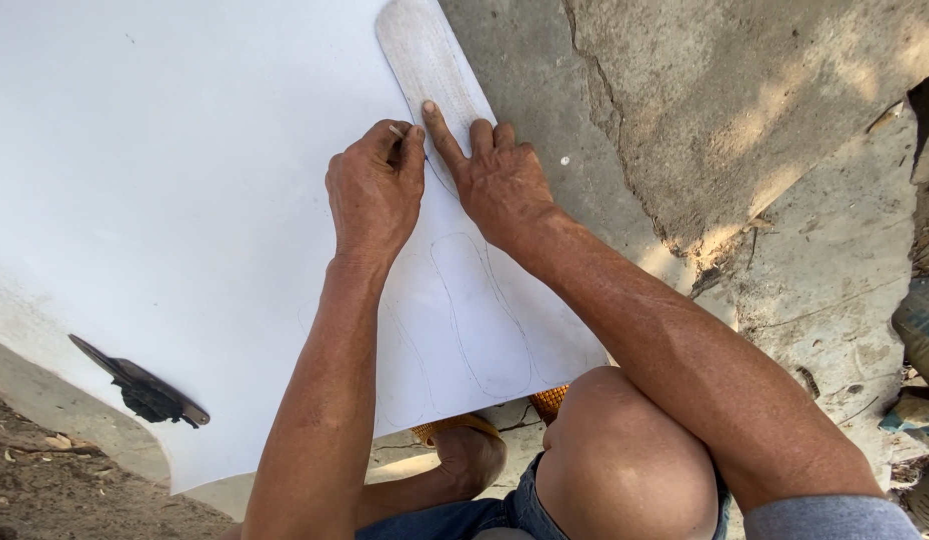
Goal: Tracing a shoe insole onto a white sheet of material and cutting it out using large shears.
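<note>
Left hand (377, 190) is curled nearly closed, thumb and forefinger pinching a short pencil (396, 130) whose tip meets the white sheet (185, 200) right at the edge of the sole-shaped template (432, 70). That tight pinch low on the shaft looks suited to keeping the point hard against the template's rim, so the line follows its outline. Right hand (497, 178) grips nothing: it lies flat, fingers spread and pressed down on the lower half of the template, which seems meant to stop the pale, ribbed piece from sliding while the pencil runs beside it.

Nearest the camera, a bent bare knee (625, 460) and a foot in an orange sandal (465, 430) sit at the sheet's near edge; the foot may help keep the sheet from shifting, though contact is hard to judge. Just beyond, faint pencilled outlines (480, 310) of the same long shape lie side by side, close together, apparently to spare material. Off to the left, a dark knife-like tool (140, 385) rests on the sheet's edge. Farther out, the template's rounded tip overhangs the sheet onto the cracked concrete floor (745, 110).
</note>
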